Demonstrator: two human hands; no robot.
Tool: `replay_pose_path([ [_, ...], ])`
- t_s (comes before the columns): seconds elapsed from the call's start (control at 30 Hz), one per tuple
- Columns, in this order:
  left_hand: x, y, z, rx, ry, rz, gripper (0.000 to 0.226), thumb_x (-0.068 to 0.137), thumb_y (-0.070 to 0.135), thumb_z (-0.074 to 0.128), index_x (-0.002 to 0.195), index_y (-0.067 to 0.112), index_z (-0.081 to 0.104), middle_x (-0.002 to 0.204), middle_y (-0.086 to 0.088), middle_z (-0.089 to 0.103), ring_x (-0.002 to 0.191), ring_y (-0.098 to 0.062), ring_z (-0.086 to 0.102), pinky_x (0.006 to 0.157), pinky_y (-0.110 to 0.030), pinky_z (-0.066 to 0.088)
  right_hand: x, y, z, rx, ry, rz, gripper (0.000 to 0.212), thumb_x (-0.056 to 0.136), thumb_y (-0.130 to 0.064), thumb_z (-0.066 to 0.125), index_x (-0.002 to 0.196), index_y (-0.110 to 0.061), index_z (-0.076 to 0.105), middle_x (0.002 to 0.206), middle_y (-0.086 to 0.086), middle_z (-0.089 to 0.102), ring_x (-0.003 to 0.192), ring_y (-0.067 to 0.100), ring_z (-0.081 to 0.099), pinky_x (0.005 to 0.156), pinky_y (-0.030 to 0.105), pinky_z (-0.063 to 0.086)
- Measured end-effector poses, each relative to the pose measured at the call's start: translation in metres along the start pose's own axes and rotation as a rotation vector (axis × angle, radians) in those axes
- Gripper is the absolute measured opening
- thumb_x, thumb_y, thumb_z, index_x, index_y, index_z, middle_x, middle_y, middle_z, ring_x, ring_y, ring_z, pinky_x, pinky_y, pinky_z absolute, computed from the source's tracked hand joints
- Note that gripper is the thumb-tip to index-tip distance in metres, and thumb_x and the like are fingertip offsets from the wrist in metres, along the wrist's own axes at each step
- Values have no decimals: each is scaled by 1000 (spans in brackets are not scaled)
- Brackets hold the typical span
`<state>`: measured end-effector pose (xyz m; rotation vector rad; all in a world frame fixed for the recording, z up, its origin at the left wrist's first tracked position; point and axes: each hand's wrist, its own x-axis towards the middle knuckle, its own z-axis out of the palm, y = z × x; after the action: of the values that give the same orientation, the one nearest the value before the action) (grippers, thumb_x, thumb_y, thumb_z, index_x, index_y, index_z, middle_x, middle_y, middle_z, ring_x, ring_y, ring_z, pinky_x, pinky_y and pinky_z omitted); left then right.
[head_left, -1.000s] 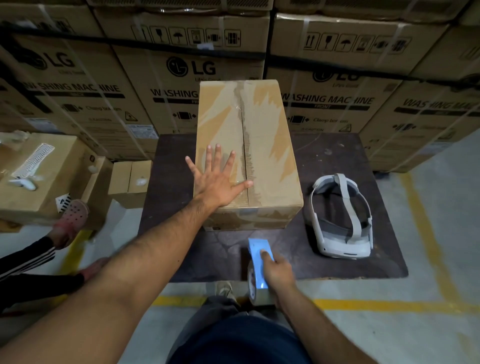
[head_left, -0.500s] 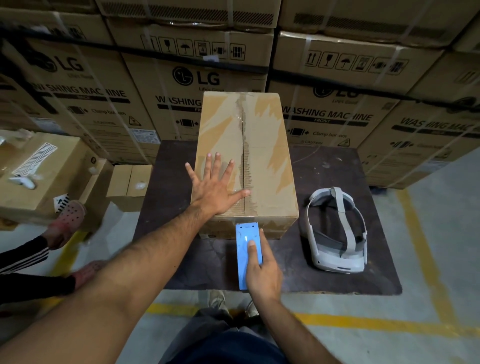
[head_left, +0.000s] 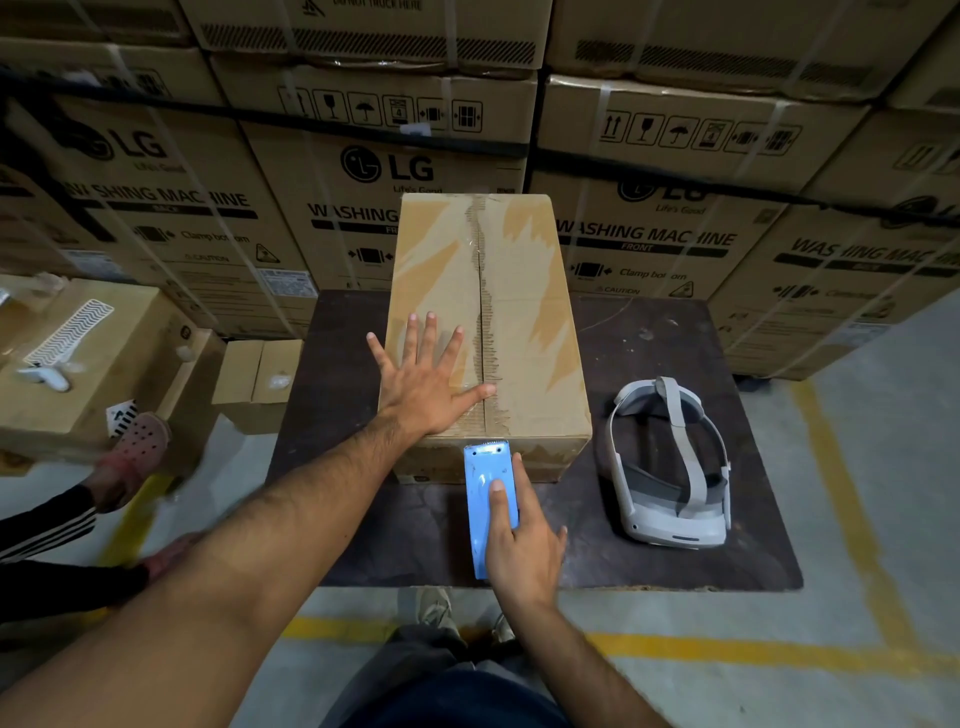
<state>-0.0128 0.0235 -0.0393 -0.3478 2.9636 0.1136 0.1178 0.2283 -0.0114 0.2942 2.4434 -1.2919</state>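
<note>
Warehouse aisle, concrete floor with yellow floor lines (head_left: 727, 652), wall of stacked LG washing machine cartons (head_left: 171, 208) behind. Low dark table (head_left: 649, 561) sits in front of them and carries a tall cardboard box (head_left: 519, 312), centre-left on the surface, long side running away from the camera, top seam taped with torn paper along it. Left hand (head_left: 426, 387) lies flat on the near left part of the box top, fingers straight and spread, thumb reaching to the seam, nothing grasped. Right hand (head_left: 524, 545) grips a blue tape dispenser (head_left: 485, 483), index finger stretched along its top face and the other fingers wrapped round its right side. Dispenser's toothed front end sits at the box's near top edge, right at the seam line; its body slopes back over the table toward the person. White VR headset (head_left: 670, 530) lies on the table just right of the box, not touching it. Left of the table: small carton (head_left: 260, 374) on the floor, then a bigger box (head_left: 93, 374) with a white controller (head_left: 44, 376) on top. Another person's foot in a pink clog (head_left: 140, 441) is near that box.
</note>
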Motion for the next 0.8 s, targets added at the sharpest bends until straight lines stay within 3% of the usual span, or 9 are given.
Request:
replay_pose_path([
  [0.2,0,0,2,-2,11,0,109,78,100,1,165,35,-12,174,-10,-25,159,-33,-28,113,-84,-13,-5,-5,-7,-87,12,-95,51,110,-53,38,160,-55,29,127,3,77,127,17,65,133,51,-3],
  [0.4,0,0,1,-4,12,5,109,78,100,1,164,35,-14,173,-9,-28,158,-32,-31,113,-84,-13,-4,-11,-16,-108,52,-166,52,108,-56,36,158,-58,27,128,-6,77,122,13,68,134,50,-1],
  [0.53,0,0,1,2,5,11,108,79,99,-1,165,34,-15,172,-8,-29,157,-32,-33,112,-83,-14,-3,-20,-23,-71,84,-187,56,103,-67,30,159,-57,30,139,-15,70,131,12,62,134,48,0],
  [0.63,0,-1,0,5,3,12,107,80,98,-2,164,34,-16,172,-8,-30,157,-32,-33,112,-83,-15,-4,-31,-29,-40,133,-192,50,109,-50,41,159,-53,34,136,-11,72,134,13,60,134,47,2],
  [0.8,-1,0,0,-26,10,12,103,82,95,-1,164,35,-16,172,-7,-31,157,-30,-33,112,-82,-17,0,-52,-40,70,202,-167,48,110,-46,45,157,-51,40,133,-18,70,137,9,45,134,39,3],
])
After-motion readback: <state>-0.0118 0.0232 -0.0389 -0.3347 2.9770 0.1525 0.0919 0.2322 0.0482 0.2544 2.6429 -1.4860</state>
